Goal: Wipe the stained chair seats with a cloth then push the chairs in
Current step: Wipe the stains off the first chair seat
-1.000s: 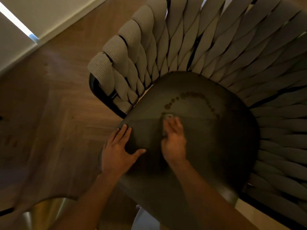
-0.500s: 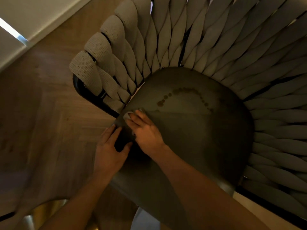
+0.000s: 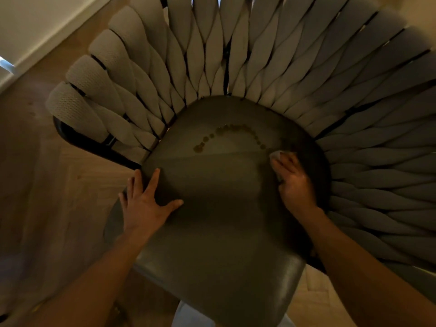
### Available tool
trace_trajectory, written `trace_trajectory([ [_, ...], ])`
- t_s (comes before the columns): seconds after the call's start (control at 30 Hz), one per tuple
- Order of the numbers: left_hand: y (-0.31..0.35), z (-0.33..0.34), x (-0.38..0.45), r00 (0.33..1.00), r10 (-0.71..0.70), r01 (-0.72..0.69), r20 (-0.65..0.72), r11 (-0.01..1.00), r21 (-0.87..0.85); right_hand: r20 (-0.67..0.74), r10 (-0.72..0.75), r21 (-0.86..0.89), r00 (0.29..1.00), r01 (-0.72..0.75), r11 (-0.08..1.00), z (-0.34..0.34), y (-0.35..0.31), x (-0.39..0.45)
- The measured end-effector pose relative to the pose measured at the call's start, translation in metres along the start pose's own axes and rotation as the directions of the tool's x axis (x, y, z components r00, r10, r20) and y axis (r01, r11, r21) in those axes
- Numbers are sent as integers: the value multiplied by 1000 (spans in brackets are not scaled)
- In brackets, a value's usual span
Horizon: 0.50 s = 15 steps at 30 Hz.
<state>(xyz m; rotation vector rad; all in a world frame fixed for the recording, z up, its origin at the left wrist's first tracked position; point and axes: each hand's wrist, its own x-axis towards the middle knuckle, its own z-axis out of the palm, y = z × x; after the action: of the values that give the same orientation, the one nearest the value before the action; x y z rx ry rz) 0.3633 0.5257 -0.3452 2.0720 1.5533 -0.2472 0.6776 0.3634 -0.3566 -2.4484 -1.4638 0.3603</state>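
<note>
Grey seat [image 3: 212,232]: one cloth [image 3: 275,156], two hands.

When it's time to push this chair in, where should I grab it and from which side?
Probably the dark frame bar showing below the woven straps on the chair's left, plus the bare front edge of the seat. Come from the open front. The straps look soft and twisted, so the rigid frame and edge likely offer firmer holds.
</note>
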Motion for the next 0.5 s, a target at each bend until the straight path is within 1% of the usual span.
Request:
trace_trajectory([
  [0.1,1,0,0,1000,-9,9,14,1000,17,-52,158,-24,986,-160,987,-13,32,-4],
  [0.2,1,-1,1,1000,-5,5,1,1000,22,-95,283,-8,954,-285,958,-19,47,-1],
  [0.33,1,-2,2,1000,-10,11,-23,1000,21,-176,442,72,880,-436,897,-16,38,11],
  [0.4,4,-2,3,999,-17,18,-35,1000,25,-183,460,73,869,-455,888,-10,24,16],
  [0.5,6,-2,2,999,-27,28,-32,999,21,-127,339,78,932,-331,940,5,-11,18],
])
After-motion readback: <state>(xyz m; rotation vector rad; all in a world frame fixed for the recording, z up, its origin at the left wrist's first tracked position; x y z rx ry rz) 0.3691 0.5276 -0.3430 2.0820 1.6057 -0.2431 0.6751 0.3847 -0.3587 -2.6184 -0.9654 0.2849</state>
